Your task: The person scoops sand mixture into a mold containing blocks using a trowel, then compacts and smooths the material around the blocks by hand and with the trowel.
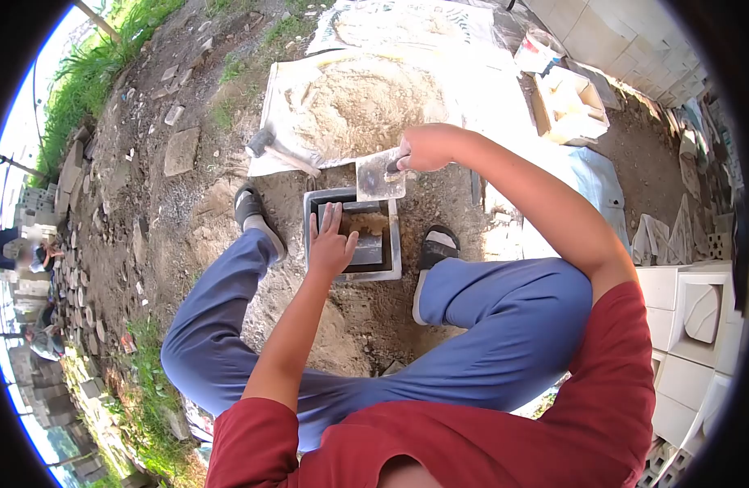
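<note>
1. Grey-rimmed, the square box [395, 244] sat on the bare ground at the middle of the frame, between the person's two sandals [434, 248]. Inside lay dark blocks [366, 253], with tan powder [374, 221] between them.

2. The left hand [332, 248] reached in from below, fingers spread and gripping nothing, their tips resting on the dark piece at the box's left, probably to steady it.

3. The right hand [427, 149], well apart from the left, was closed around the handle of a flat trowel [376, 185]. Its blade overlapped the box's upper right corner; whether it touched the rim I cannot tell.

4. Just above, a white sheet [274, 106] bore a heap of pale powder [362, 106], apparently spread there to keep it off the soil and within reach. A hammer [285, 155] lay at its lower left edge.

5. At the upper right stood a white box [583, 128] with pale contents, unclear in the glare, and near it a bucket [537, 50], its contents too indistinct to name.
</note>
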A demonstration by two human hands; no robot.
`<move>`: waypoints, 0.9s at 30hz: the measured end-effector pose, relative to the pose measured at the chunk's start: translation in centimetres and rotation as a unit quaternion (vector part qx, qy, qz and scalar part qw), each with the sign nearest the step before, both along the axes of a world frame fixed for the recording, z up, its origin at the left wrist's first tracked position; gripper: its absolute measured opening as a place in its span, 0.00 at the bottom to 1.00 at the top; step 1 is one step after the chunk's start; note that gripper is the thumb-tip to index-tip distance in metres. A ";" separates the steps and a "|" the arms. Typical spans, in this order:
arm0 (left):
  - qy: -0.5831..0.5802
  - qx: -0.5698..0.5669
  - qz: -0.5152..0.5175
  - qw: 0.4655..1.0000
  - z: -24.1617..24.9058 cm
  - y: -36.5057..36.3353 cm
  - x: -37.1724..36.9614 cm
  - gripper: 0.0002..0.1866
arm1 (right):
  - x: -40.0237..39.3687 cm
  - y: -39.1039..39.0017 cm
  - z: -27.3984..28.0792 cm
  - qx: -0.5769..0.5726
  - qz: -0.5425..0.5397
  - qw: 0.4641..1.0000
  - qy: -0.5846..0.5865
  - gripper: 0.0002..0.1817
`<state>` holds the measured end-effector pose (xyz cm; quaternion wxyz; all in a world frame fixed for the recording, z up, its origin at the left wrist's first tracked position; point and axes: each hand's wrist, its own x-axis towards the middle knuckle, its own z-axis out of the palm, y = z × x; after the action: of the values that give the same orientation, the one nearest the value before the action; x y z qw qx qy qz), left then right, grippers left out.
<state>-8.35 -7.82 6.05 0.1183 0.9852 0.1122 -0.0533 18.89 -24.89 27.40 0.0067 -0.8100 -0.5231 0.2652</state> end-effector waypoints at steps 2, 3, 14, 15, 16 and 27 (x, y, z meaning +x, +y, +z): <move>-0.138 0.074 -0.022 0.987 -5.0 1.4 1.1 0.34 | 0.0 -0.1 -0.3 -0.019 -0.002 1.000 -0.009 0.23; -0.277 0.141 -0.039 0.950 -6.8 2.0 1.5 0.34 | 0.0 -0.2 -0.4 -0.016 -0.005 1.000 -0.007 0.23; -0.084 0.053 0.166 0.981 -3.6 -3.7 4.9 0.38 | 2.2 -2.6 -2.7 0.052 -0.007 0.999 -0.005 0.21; -0.032 0.024 0.160 0.986 -1.7 -4.5 4.7 0.35 | 2.4 -2.7 -2.5 0.051 -0.007 0.999 -0.007 0.21; 0.020 -0.004 0.152 0.988 -0.4 -5.3 4.5 0.33 | 2.3 -2.8 -2.1 0.035 -0.018 0.999 -0.003 0.20; -0.018 0.011 0.151 0.988 -1.5 -7.3 5.3 0.19 | 1.8 -3.8 -0.9 -0.020 -0.049 0.999 -0.007 0.22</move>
<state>-3.01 -15.13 4.55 0.1163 0.9589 0.2581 -0.0163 20.66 -28.64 26.47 0.0001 -0.8363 -0.4778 0.2690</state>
